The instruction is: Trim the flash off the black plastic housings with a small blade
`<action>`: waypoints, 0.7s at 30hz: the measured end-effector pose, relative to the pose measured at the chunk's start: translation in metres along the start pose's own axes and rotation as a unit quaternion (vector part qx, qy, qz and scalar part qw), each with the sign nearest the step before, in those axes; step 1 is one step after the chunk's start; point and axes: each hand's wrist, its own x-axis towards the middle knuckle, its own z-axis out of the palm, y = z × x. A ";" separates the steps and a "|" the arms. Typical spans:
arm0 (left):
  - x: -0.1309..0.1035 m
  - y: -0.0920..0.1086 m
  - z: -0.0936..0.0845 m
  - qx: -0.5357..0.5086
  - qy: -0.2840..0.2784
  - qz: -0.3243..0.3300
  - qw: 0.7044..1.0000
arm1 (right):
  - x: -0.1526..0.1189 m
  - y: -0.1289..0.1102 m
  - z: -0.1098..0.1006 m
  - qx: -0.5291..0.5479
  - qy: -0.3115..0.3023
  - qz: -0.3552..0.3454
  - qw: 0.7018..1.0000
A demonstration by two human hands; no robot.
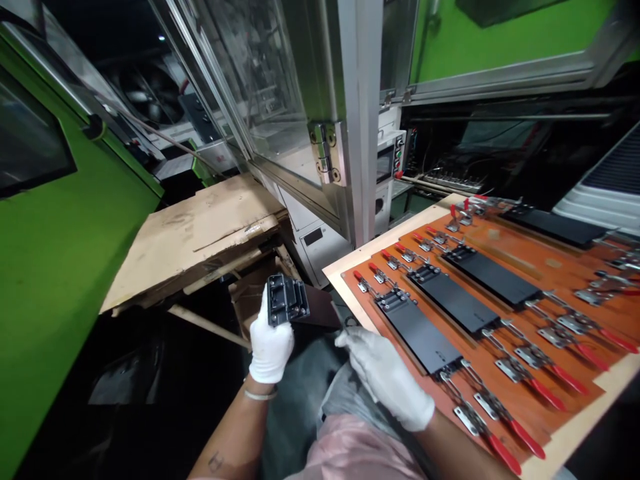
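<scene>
Now black ribbed plastic part (286, 300) upright in left hand (270, 347).

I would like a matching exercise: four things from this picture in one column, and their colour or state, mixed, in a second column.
Things:
1. left hand
2. right hand
3. clamp handles
4. cardboard sheet

States:
A. red
B. rests near the edge of the orange board, holds no part
C. brown, lies flat at the left
D. holds a black plastic part

Pairs: 1-D, 2-B, 3-A, 4-C
</scene>
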 end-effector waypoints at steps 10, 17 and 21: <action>-0.005 0.021 -0.007 -0.089 -0.046 -0.016 0.995 | 0.007 -0.024 -0.003 -0.316 -0.105 -0.126 0.935; -0.002 0.025 0.005 -0.101 -0.027 -0.019 0.994 | -0.011 -0.021 0.021 -0.368 -0.125 -0.124 0.913; -0.003 0.025 0.006 -0.093 -0.024 -0.032 0.995 | -0.012 -0.025 0.021 -0.249 -0.080 -0.120 0.958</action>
